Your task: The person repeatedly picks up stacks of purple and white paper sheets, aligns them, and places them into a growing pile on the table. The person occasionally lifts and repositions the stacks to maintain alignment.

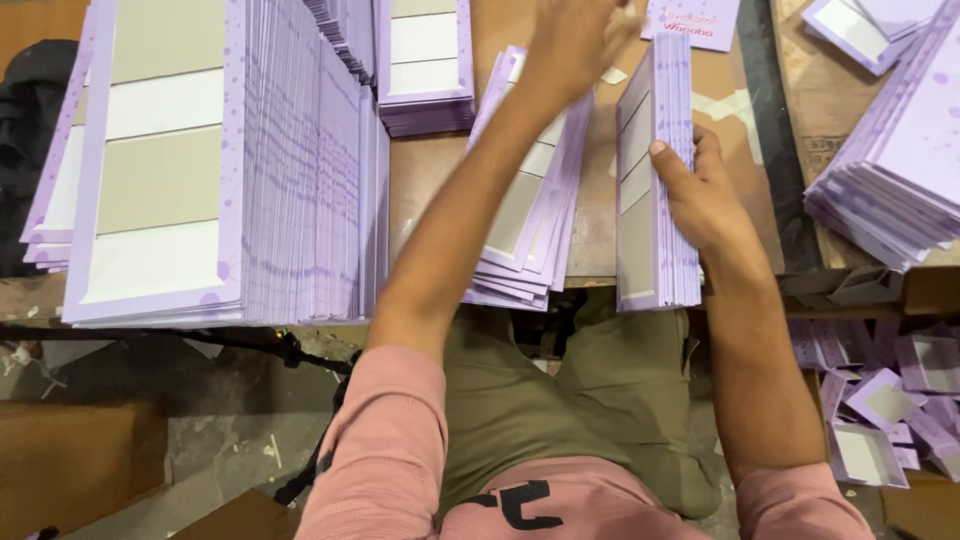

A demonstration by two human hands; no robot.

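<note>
At the near edge of the worktable (600, 230), the right hand (705, 195) is gripping an upright bundle of lilac cards (655, 180), thumb on its face. The left hand (575, 40) is reaching toward the far edge, blurred, grip unclear, above a fanned card stack (530, 210). A tall card pile (230, 160) is occupying the left side.

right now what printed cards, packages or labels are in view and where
Upright bundle of lilac-edged grey-and-white panel cards: centre table, right hand gripping it.
Fanned lilac card stack: flat, under the left hand's forearm.
Tall lilac card pile: left.
Slanted lilac stack: right.
Lilac card with pink lettering: top centre.
Small folded lilac boxes: lower right.
</note>
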